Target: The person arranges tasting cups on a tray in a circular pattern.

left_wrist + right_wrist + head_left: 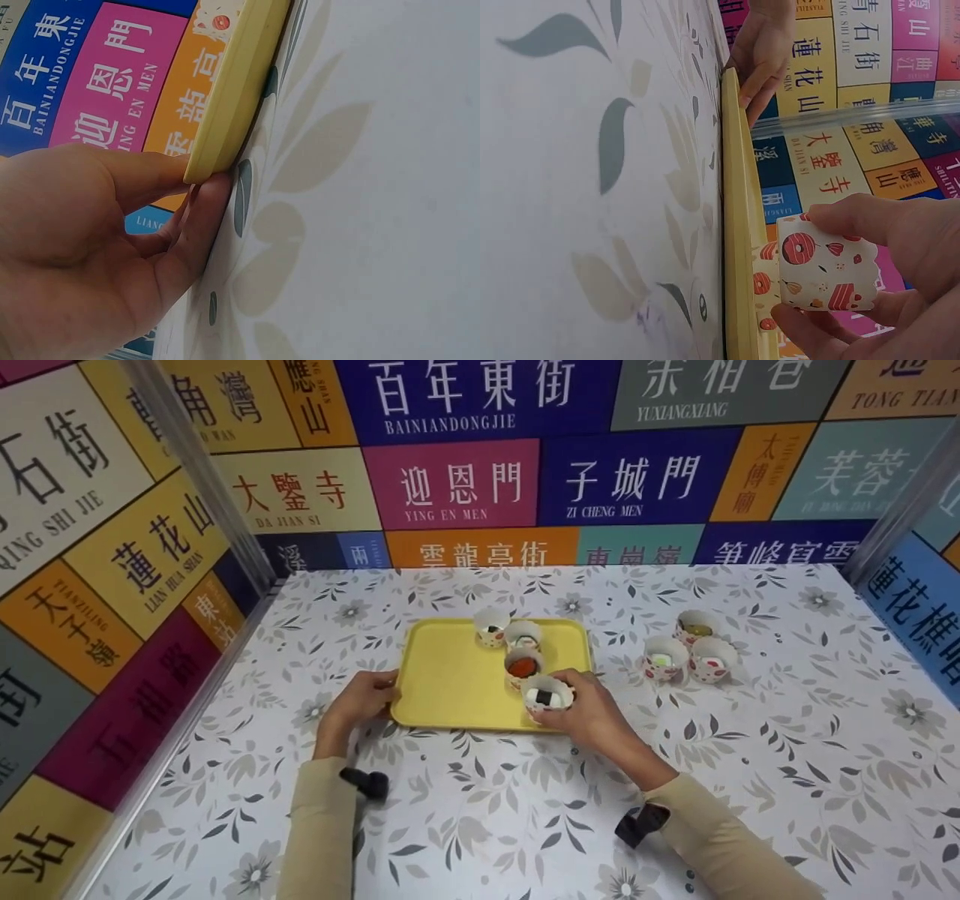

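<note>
A yellow tray (450,675) lies on the table. My left hand (365,699) pinches its left edge, thumb on top and fingers beneath, as the left wrist view shows. With my right hand (589,706) I grip a paper cup (829,264) printed with donuts and cake, over the tray's front right part. Inside that cup is a white piece with a black band, like a rice ball. Behind it on the tray stand a cup with orange-red filling (523,666), a cup with a pale piece (523,637) and a cup with a black-and-white piece (491,628).
To the right of the tray, three more paper cups stand grouped on the floral tablecloth (787,750): one with a yellowish-brown piece (696,627), one with a green-and-white piece (664,658), one with a pink-and-white piece (711,660). Lettered panels (465,484) wall the table's back and sides.
</note>
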Demonstrator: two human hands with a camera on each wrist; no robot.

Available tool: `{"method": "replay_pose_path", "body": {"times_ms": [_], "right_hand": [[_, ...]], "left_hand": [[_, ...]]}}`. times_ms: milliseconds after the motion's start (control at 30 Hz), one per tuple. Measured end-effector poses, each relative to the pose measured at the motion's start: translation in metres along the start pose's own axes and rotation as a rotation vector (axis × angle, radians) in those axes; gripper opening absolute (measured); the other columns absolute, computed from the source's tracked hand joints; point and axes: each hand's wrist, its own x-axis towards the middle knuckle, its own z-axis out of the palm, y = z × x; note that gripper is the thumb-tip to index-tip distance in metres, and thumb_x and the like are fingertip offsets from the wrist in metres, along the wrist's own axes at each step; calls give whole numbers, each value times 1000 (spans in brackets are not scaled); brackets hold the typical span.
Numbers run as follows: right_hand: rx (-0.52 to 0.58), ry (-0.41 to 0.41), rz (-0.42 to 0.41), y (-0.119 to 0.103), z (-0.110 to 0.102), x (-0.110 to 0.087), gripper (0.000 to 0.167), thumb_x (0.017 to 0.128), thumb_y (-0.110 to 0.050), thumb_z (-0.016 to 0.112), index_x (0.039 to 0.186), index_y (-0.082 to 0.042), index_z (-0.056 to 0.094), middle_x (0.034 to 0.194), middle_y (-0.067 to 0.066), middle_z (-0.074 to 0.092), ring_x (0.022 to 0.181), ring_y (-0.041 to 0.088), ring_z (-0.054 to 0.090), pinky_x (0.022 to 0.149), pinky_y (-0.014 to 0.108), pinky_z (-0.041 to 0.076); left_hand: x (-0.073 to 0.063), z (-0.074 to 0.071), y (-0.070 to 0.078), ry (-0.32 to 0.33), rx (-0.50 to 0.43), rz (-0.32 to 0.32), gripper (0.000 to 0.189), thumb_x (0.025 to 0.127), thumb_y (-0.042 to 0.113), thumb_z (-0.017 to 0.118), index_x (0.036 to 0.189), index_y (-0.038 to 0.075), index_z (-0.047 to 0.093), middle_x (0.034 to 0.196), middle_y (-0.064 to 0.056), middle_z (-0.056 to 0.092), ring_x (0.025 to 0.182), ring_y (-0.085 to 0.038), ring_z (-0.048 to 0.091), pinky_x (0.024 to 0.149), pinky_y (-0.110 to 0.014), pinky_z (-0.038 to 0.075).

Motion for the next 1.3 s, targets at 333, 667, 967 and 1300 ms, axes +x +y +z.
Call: {"method": "replay_pose_path", "body": {"times_ms": [333, 667, 967, 1300], "right_hand": [[-4, 37, -9, -14, 16, 7, 53, 77, -17, 86, 126, -9, 66, 112, 18, 56, 99, 28, 54, 91, 43, 45], [-1, 26, -20, -24, 28, 11, 54, 77, -15, 87, 126, -5, 66, 115, 19, 57, 102, 30, 56, 95, 45, 47], [-60, 6, 11, -31, 37, 11, 55, 78, -16, 86, 128, -9, 64, 121, 19, 56, 104, 29, 56, 95, 46, 47], [-174, 25, 59, -38, 49, 12, 65, 78, -27, 87, 132, -10, 57, 128, 16, 57, 107, 32, 60, 91, 47, 49]], "left_hand": [[0, 0, -3, 10, -8, 3, 44, 101, 6, 52, 145, 5, 51, 121, -23, 70, 76, -11, 66, 68, -25, 56], [-1, 0, 0, 11, 9, 12, 44, 101, 6, 52, 145, 5, 51, 119, -22, 71, 75, -10, 65, 68, -25, 55], [-1, 0, -1, 7, -2, 10, 44, 101, 5, 53, 145, 3, 51, 120, -25, 70, 76, -11, 66, 69, -26, 57], [0, 0, 0, 20, 11, -2, 44, 100, 7, 53, 144, 5, 53, 123, -23, 69, 80, -12, 67, 71, -26, 57]]}}
